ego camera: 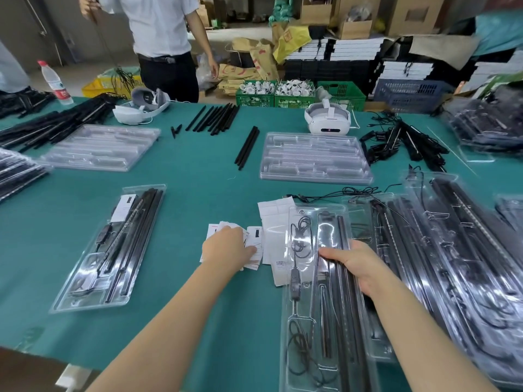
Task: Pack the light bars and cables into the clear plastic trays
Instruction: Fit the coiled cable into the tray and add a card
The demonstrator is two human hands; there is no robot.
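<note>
While the right hand [357, 267] lies on the clear plastic tray [319, 295] at the lower centre-right of the frame, fingers curled over the thin black light bars [341, 278] seated in its long slots and gripping them with the tray edge, the left hand [229, 246] reaches to the middle of the frame and rests on a loose pile of small white printed cards [252, 244], fingers bent as if pinching one, though whether a card is truly gripped cannot be told. A black cable with an inline switch [295, 275] already lies in the tray's left channel. The step in hand looks like adding the paper insert to a nearly full tray. Next the left hand must separate a single card and carry it rightward onto the tray. Further out on the green tabletop [198, 179], empty clear trays [314, 158] wait in the upper centre, loose black bars [215, 118] above them.
</note>
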